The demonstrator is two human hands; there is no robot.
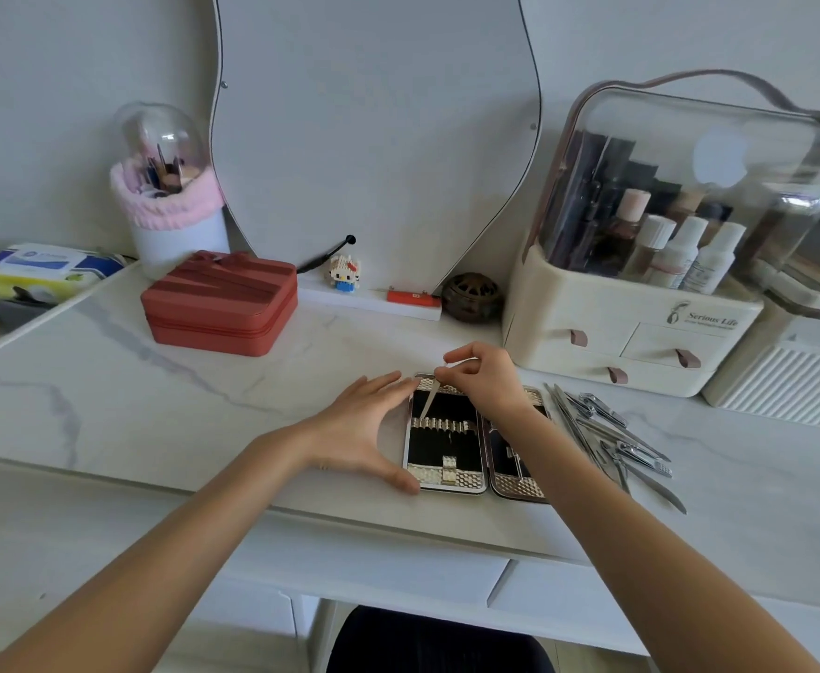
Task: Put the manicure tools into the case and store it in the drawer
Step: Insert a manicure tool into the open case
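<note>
An open manicure case (439,451) with a black lining and silver textured trim lies flat near the desk's front edge. My left hand (364,432) rests against its left side, fingers straight at the top corner and thumb at the bottom corner. My right hand (483,376) pinches a thin metal tool (428,403) whose tip points down into the case's left half, above the row of elastic loops. My right forearm covers part of the case's right half. Several metal manicure tools (616,439) lie loose on the desk to the right of the case.
A cosmetic organizer (641,332) with small drawers stands behind the tools. A red zip box (221,303) sits at the back left, with a brush holder (175,225) and a mirror (374,138) behind. White desk drawer fronts (398,575) run below the edge.
</note>
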